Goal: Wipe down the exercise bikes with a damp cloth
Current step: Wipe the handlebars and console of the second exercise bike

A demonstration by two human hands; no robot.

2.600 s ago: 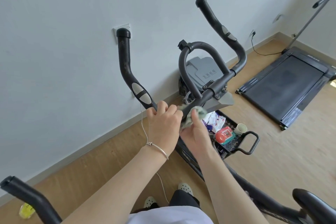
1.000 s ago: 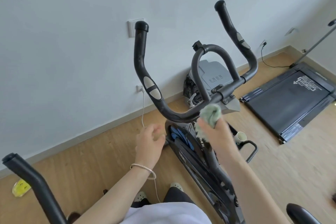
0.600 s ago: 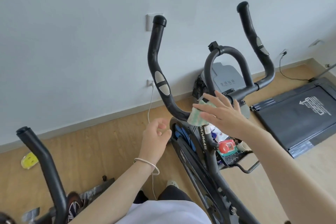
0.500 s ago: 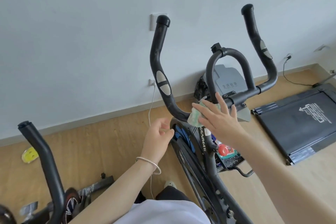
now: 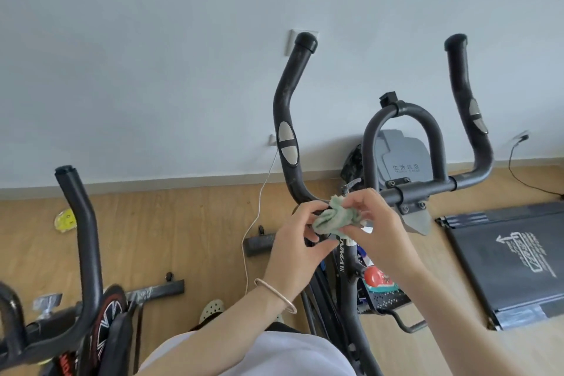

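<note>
1. The cloth [image 5: 335, 218] is being held bunched between both hands, in front of the lower bend of the handlebar [image 5: 287, 101] on the exercise bike [image 5: 340, 256].
2. It is being pinched by the fingers of the left hand [image 5: 297, 243] and gripped by the curled fingers of the right hand [image 5: 377, 223].
3. If the grip is being loosened for refolding, the cloth may be dropped onto the floor [image 5: 183, 223].
4. The white cable [image 5: 259, 201] may be snagged by the bracelet [image 5: 274, 294].

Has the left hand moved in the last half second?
Yes: the left hand rose toward the handlebar and now pinches the cloth.
</note>
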